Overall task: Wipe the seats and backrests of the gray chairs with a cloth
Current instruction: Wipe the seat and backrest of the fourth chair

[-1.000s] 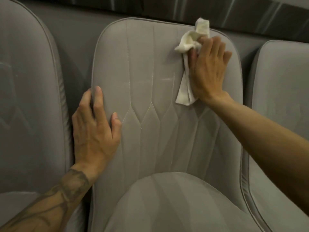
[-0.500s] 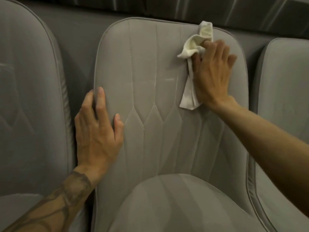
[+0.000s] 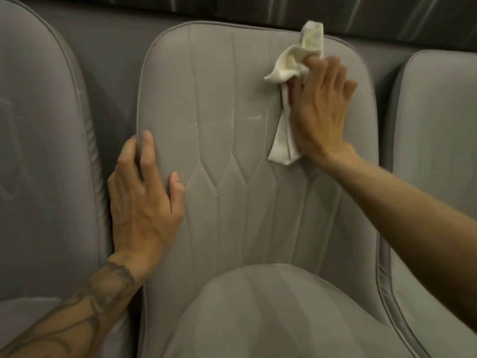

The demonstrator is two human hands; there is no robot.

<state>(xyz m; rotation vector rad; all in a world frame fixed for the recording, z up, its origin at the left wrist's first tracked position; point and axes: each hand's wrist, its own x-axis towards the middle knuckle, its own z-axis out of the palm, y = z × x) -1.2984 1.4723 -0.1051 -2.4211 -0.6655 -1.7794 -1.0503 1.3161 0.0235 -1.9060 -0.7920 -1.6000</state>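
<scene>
A gray chair stands straight ahead, its stitched backrest (image 3: pixel 232 125) filling the middle and its rounded seat (image 3: pixel 271 313) at the bottom. A cream-white cloth (image 3: pixel 289 65) lies bunched on the backrest's upper right part, one end hanging down. My right hand (image 3: pixel 320 112) presses the cloth flat against the backrest with straight fingers. My left hand (image 3: pixel 144 197) grips the backrest's left edge, fingers wrapped round the piping and thumb on the front face.
A second gray chair (image 3: pixel 44 151) stands close on the left and a third (image 3: pixel 438 138) on the right, with only narrow gaps between them. Behind the chairs runs a gray wall (image 3: pixel 108 47) under a dark striped band (image 3: pixel 387 14).
My right hand and the cloth have shifted only slightly on the upper right of the backrest. My left hand has stayed on the backrest's left edge.
</scene>
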